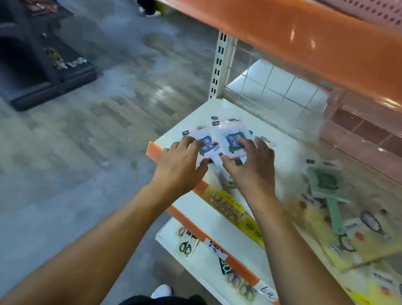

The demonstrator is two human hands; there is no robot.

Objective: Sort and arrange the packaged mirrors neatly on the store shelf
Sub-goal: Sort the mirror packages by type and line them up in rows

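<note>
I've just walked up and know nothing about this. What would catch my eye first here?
Probably the two bare hands, left hand and right hand, pressed on a small pile of pink-and-blue packets at the left end of the white shelf. Next, the glossy orange shelf edge overhead, and a green hand mirror lying among yellow packages to the right.
</note>
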